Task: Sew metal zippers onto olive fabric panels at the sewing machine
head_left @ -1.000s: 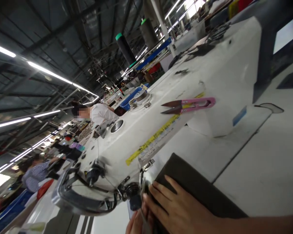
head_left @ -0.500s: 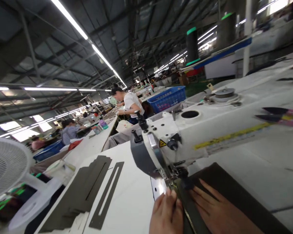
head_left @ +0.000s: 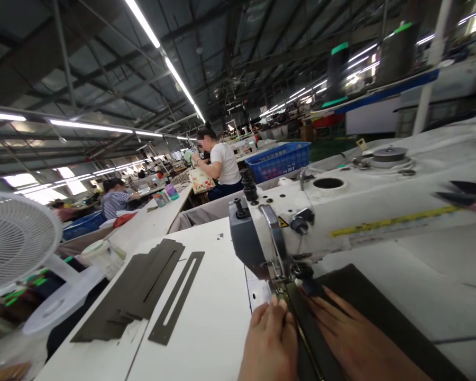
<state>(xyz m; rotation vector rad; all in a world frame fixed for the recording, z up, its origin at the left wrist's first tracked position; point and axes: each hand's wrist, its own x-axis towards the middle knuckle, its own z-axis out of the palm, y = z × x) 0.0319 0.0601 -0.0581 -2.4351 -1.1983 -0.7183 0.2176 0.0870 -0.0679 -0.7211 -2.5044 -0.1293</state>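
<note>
A zipper (head_left: 303,338) with gold-coloured teeth runs lengthwise along dark olive fabric (head_left: 381,307) and passes under the presser foot of a white sewing machine (head_left: 280,278). My left hand (head_left: 269,338) is bent at the zipper's left edge, its fingers pressed together just in front of the foot. What lies beneath those fingertips is partly hidden. To the right of the zipper, my right hand (head_left: 353,338) lies flat on the fabric with fingers stretched toward the needle area. A dark round part of the machine covers some of its fingertips.
Left on the white table (head_left: 206,307) lie a stack of olive pieces (head_left: 130,296) and one slotted piece (head_left: 176,301). A white fan (head_left: 19,238) stands at far left. Snips (head_left: 464,196) rest on the machine arm. A person (head_left: 224,166) works beyond, near a blue crate (head_left: 277,161).
The view has shifted, so the machine sits slightly farther right. Both hands keep nearly the same place by the foot. The person beyond has raised their hands and a patterned cloth shows.
</note>
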